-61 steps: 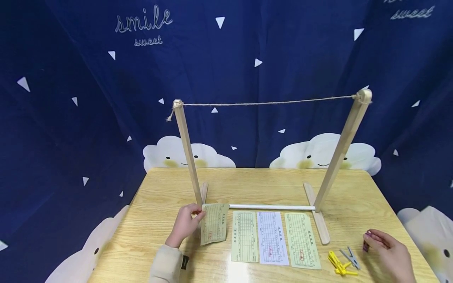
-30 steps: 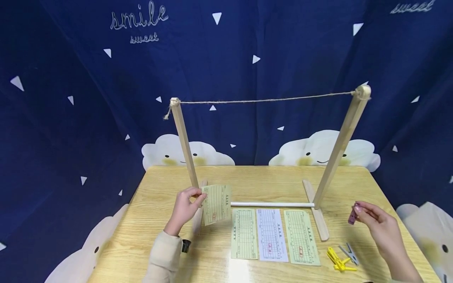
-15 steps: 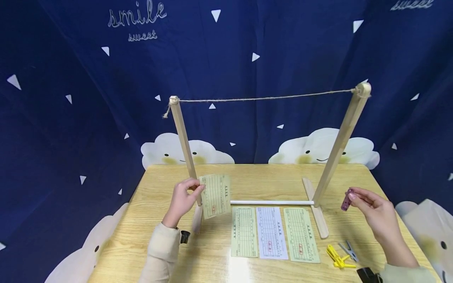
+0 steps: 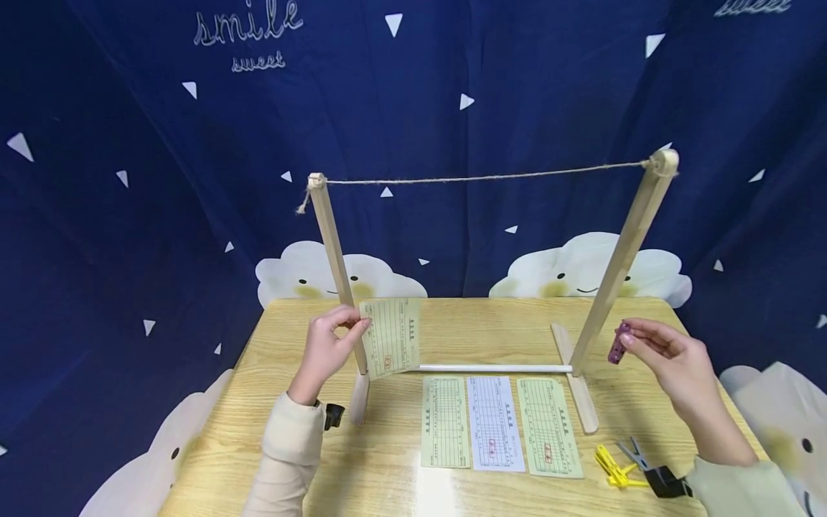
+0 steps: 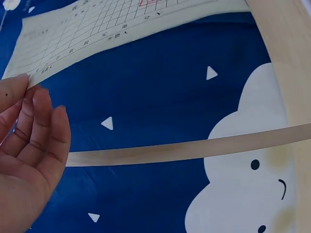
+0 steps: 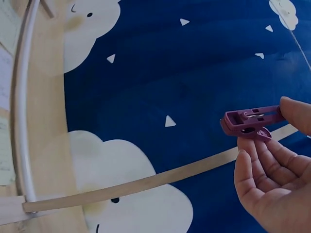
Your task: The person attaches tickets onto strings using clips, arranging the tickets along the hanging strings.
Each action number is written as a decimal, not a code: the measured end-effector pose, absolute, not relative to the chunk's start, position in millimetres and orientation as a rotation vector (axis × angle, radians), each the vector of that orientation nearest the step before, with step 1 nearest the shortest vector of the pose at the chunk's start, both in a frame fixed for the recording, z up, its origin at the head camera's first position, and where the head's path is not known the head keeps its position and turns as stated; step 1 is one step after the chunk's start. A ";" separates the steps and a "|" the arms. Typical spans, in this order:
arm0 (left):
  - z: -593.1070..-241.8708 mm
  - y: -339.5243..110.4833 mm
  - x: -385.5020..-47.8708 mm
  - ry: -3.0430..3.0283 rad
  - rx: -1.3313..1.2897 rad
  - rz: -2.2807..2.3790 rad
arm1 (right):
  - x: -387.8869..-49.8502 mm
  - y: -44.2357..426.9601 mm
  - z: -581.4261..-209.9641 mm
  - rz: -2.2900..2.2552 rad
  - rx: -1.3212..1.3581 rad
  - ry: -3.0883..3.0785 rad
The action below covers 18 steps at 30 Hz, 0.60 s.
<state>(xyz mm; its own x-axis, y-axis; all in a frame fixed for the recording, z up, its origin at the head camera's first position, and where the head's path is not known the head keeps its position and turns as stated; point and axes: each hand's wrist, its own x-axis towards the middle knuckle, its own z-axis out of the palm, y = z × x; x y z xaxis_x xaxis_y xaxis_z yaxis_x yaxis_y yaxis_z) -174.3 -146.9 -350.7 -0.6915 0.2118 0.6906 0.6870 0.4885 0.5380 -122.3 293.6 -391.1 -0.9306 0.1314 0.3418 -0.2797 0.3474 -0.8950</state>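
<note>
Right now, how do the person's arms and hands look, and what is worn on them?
The left hand and right hand wear no gloves. The left sleeve is cream fabric, the right sleeve pale fabric. A small black device shows beside the left sleeve, a similar device beside the right.

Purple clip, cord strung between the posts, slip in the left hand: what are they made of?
Purple clip: likely moulded plastic, slight sheen; crisp slots, with a metallic-looking spring.
Cord: probably natural fibre, perhaps jute, matte; tan, with a frayed-looking tail.
Slip: looks like thin matte paper; printed grid, gently curved edge. Any coating: can't tell.
</note>
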 end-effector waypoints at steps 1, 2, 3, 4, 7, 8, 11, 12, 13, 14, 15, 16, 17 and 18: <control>-349.0 -147.0 -174.3 -2.184 -0.735 -1.132 | -123.2 292.7 -389.3 1.594 0.137 -2.269; -347.2 -147.1 -174.4 -2.181 -0.731 -1.129 | -124.1 291.8 -387.3 1.582 0.140 -2.275; -345.6 -147.2 -174.7 -2.175 -0.728 -1.127 | -124.9 290.7 -385.3 1.570 0.143 -2.283; -343.7 -147.3 -174.9 -2.169 -0.724 -1.128 | -125.7 289.7 -383.2 1.569 0.147 -2.286; -335.3 -147.0 -174.7 -2.147 -0.723 -1.132 | -128.4 285.6 -375.8 1.562 0.167 -2.285; -333.3 -147.5 -175.5 -2.137 -0.724 -1.133 | -129.5 284.1 -373.2 1.566 0.175 -2.283; -327.6 -149.1 -177.1 -2.123 -0.716 -1.154 | -132.8 279.2 -365.7 1.566 0.206 -2.279; -325.9 -149.6 -177.7 -2.121 -0.710 -1.166 | -133.9 277.5 -363.4 1.565 0.218 -2.280; -324.5 -150.0 -178.1 -2.118 -0.701 -1.183 | -135.0 275.8 -361.1 1.562 0.232 -2.280; -322.9 -150.4 -178.5 -2.114 -0.694 -1.204 | -136.0 274.1 -358.8 1.560 0.244 -2.282; -321.6 -150.8 -179.2 -2.109 -0.688 -1.230 | -137.0 272.2 -356.4 1.553 0.256 -2.283; -320.4 -151.1 -180.0 -2.101 -0.682 -1.253 | -138.1 270.3 -354.1 1.549 0.267 -2.285; -319.2 -151.2 -180.6 -2.090 -0.678 -1.272 | -139.2 268.1 -351.7 1.542 0.278 -2.281; -318.0 -151.3 -181.3 -2.079 -0.674 -1.290 | -140.4 265.9 -349.3 1.547 0.293 -2.275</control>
<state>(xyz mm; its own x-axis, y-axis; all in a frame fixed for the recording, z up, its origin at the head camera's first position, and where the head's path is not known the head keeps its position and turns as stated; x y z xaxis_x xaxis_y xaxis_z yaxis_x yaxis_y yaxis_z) -181.3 -151.3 -318.0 -0.6942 0.1081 0.7117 0.6856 0.4004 0.6079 -140.4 265.9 -349.3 -0.9089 0.0366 0.4154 -0.3729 0.3747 -0.8489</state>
